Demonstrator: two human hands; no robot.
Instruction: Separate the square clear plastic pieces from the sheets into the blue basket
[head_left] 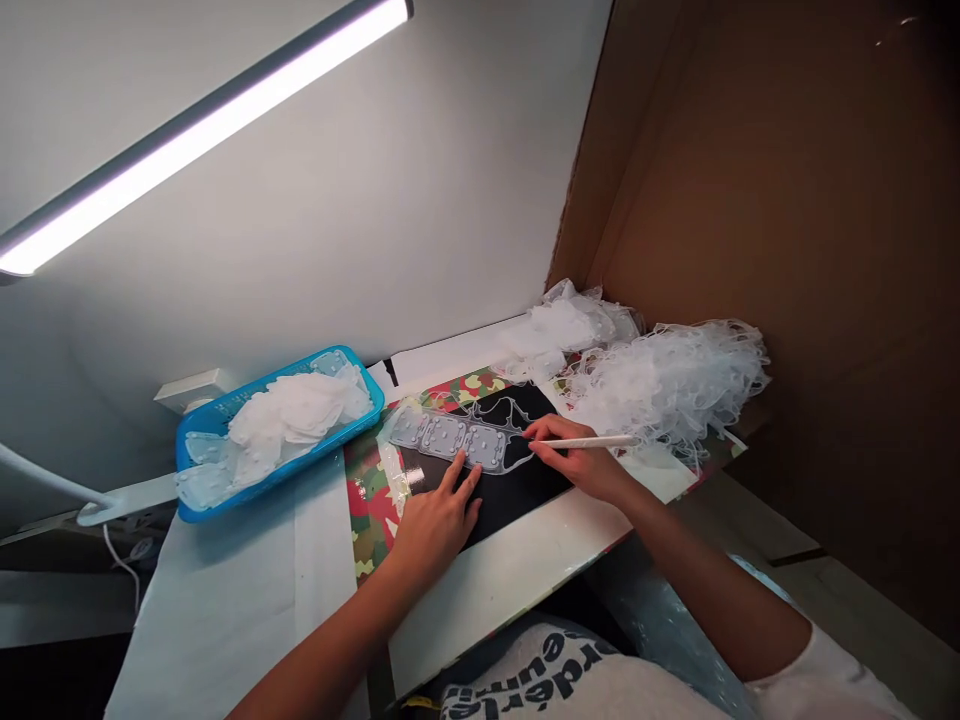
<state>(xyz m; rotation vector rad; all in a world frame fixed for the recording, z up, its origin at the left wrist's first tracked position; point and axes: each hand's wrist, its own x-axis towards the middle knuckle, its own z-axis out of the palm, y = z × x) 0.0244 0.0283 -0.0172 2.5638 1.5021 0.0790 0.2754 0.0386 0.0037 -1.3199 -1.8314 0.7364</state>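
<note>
A translucent moulded strip (450, 438) with several square pads lies on a black mat (517, 480). My left hand (439, 515) rests flat on the mat, its fingers stretched out and pressing the strip's near edge. My right hand (581, 462) is closed round a thin white pen-like tool (592, 441), whose tip points at the right end of the strip, where thin trimmed edging curls away.
A blue tray (196, 438) of translucent pieces stands at the left. Heaps of white trimmings (667, 385) and pieces (562, 325) lie at the right. A brown cardboard wall (787, 250) stands behind them. A lamp bar (202, 125) hangs above. A camouflage-patterned board (367, 500) lies under the mat.
</note>
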